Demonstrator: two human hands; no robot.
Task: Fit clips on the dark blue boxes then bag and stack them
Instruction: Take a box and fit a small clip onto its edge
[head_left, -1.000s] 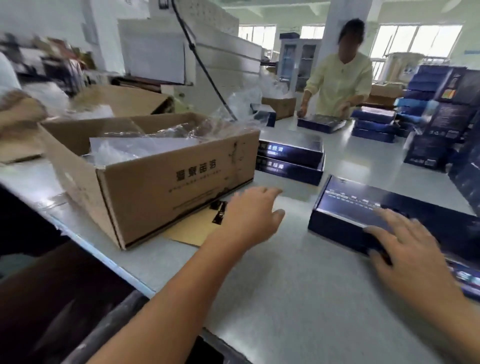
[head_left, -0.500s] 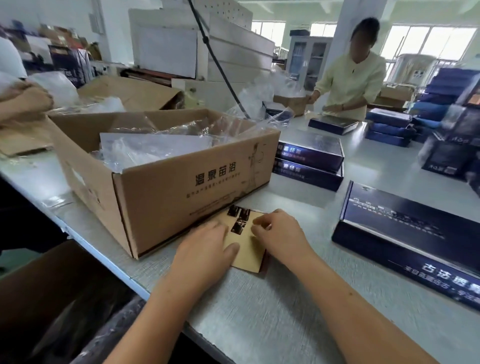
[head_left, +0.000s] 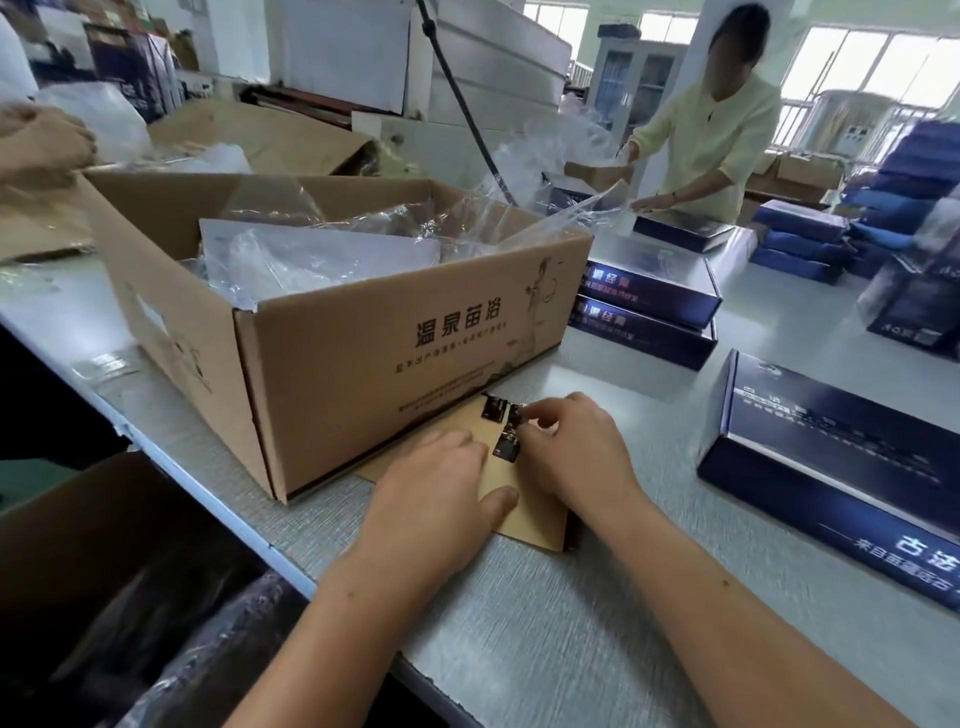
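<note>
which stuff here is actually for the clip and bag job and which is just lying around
In use: clips, brown card beneath them, left hand, right hand, dark blue box, carton of clear bags.

Lying about: black cable, white panels.

A single wide-angle camera sat on the person's head and looked forward and down along both forearms, close over the near edge of the grey bench (head_left: 597, 649), so the left hand (head_left: 436, 499) and right hand (head_left: 576, 457) lay near the middle of the view. It faced across the bench past the open cardboard carton (head_left: 363, 364) on the left and the dark blue box (head_left: 841, 467) on the right, toward another person (head_left: 711, 140) standing at the far end before bright windows. Straight lines bowed toward the edges of the view.
</note>
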